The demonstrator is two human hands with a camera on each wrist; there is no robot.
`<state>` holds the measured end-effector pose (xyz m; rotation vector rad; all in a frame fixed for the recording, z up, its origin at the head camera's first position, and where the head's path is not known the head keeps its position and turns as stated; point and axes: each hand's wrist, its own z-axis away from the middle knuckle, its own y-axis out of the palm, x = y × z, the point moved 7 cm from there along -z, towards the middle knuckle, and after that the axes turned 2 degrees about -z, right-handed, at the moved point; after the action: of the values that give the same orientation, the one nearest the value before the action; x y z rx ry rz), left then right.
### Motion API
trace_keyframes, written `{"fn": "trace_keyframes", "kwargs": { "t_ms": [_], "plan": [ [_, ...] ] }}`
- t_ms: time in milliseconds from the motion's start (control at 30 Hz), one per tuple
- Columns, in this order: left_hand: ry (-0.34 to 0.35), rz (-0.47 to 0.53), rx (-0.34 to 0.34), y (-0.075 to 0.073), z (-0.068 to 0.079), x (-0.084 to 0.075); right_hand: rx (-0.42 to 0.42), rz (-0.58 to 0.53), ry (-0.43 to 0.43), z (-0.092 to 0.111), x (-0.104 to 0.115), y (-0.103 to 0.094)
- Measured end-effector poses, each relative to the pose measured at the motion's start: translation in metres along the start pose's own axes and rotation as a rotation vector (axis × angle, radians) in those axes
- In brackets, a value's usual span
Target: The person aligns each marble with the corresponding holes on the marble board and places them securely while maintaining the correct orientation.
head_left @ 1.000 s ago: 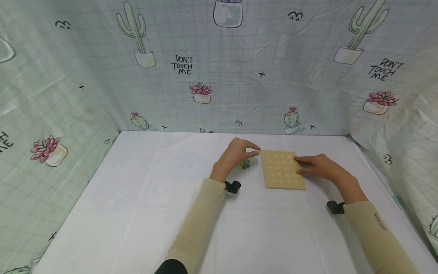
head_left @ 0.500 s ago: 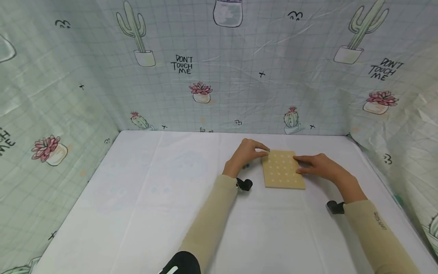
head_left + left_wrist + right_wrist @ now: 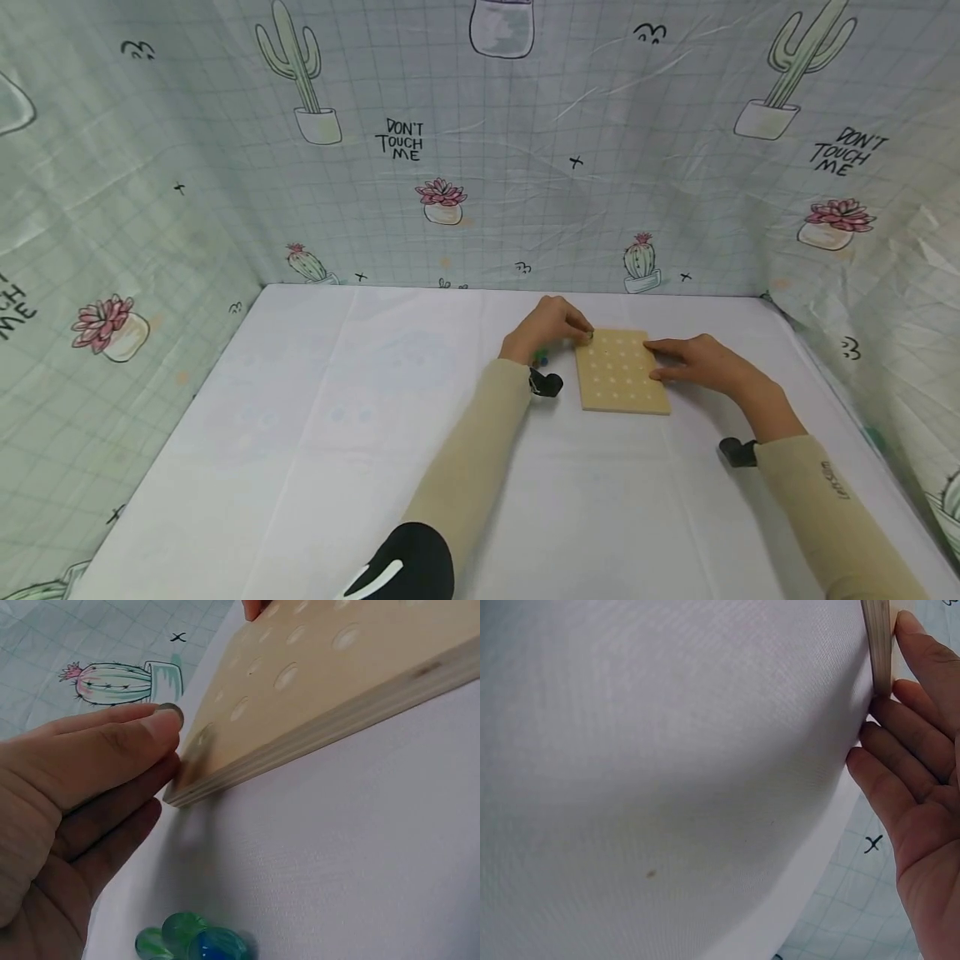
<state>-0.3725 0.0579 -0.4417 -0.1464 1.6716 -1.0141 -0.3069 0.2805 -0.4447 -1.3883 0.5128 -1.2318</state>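
Observation:
My left hand (image 3: 546, 327) is at the far left corner of a square wooden board (image 3: 618, 375) with rows of round hollows. Its thumb and forefinger pinch a small dark marble (image 3: 172, 714), mostly hidden by the fingertips, just above the corner hollow. Along the board's right edge, my right hand (image 3: 708, 364) rests with nearly straight fingers, forefinger and thumb tips spread apart against the edge. Several green and blue glass marbles (image 3: 184, 936) lie on the table left of the board, partly covered by the left hand in the head view.
A white cloth covers the table (image 3: 315, 467). Behind and beside it hangs a curtain (image 3: 510, 167) printed with cacti. Black wrist cameras (image 3: 546, 383) sit on both wrists. The board lies near the table's back edge.
My left hand has moved right with the marble, from beside the board to its far left corner, and has tilted downward there. The right hand and the board have stayed put.

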Motion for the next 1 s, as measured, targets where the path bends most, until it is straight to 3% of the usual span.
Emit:
{"fn": "trace_keyframes", "kwargs": {
  "t_ms": [267,433,633,1000],
  "plan": [
    [-0.008,0.009,-0.022,0.004,-0.006,-0.002,0.006,0.027,-0.009,0.0,0.0,0.0],
    [-0.006,-0.054,-0.028,0.005,-0.011,-0.001,-0.008,0.057,-0.039,-0.001,0.002,-0.002],
    [-0.002,-0.102,-0.004,0.003,-0.012,-0.003,-0.015,0.047,-0.047,-0.001,0.004,-0.003],
    [-0.031,-0.103,0.033,0.005,-0.009,-0.008,0.007,0.033,-0.012,-0.001,0.004,-0.001]
  ]
}}
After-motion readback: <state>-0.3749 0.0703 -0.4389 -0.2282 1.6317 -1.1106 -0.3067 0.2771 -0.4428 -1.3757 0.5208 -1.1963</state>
